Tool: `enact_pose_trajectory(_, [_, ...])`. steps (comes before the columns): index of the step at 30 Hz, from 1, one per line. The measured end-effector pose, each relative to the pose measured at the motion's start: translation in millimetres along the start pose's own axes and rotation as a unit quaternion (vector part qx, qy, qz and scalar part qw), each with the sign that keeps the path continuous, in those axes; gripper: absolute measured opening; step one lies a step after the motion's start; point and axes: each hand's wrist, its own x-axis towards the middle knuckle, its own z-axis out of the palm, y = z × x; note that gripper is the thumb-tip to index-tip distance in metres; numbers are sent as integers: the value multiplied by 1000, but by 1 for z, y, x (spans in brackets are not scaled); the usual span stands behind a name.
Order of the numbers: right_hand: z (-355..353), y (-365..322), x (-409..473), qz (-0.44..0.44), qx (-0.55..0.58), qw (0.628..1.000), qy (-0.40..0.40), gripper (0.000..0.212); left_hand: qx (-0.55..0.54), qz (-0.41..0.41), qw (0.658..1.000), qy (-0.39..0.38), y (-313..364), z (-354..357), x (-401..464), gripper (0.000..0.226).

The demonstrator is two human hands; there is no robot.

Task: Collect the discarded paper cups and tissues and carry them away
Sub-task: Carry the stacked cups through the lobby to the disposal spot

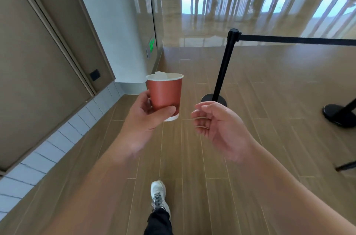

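Note:
My left hand (148, 117) grips a red paper cup (165, 93) upright in front of me, thumb across its lower front and fingers behind. A bit of white tissue (159, 74) pokes up over the cup's white rim. My right hand (215, 123) hangs in the air to the right of the cup, a short gap away, fingers loosely curled and holding nothing.
I stand on a wood-look floor (192, 157), one white shoe (159, 195) forward. A black barrier post (223, 67) with a belt (296, 40) running right stands just ahead on the right; another post base (339, 114) lies farther right. A brown door and wall (38, 61) run along the left.

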Motion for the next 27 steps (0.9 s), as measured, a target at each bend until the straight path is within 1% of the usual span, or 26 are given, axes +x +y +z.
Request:
enact_pose_trajectory(3, [5,-6,56,-2,-2,1000,16,21,-13,2,1000,-19,-5,-13,62,66])
enact_pose_trajectory(7, [16,-22,135,-13,-18,999,44,22,-33,-9,998,-46,-9,-31,149,60])
enact_pose_trajectory(9, [27,-34,177,-18,-26,998,52,20,-38,-13,998,-53,-9,-42,193,62])
enact_pose_trajectory(11, [39,-48,217,-26,-32,998,56,19,-42,-16,997,-61,-7,-54,236,67])
enact_pose_trajectory(14, [52,-67,264,-48,-31,997,49,17,-38,-6,997,-69,-2,-69,296,65])
enact_pose_trajectory(16, [55,-77,288,-57,-28,997,49,17,-37,0,997,-69,0,-75,329,68])
enact_pose_trajectory(20, [51,-96,335,-71,-6,995,70,19,-22,5,996,-83,3,-75,384,64])
enact_pose_trajectory(22, [45,-102,359,-77,-4,994,73,20,-18,7,996,-87,2,-71,410,67])
enact_pose_trajectory(25, [30,-107,399,-71,-7,994,80,21,-18,5,996,-85,-5,-63,452,70])
enact_pose_trajectory(27, [17,-114,429,-67,1,994,85,21,-11,1,996,-88,-11,-54,482,66])
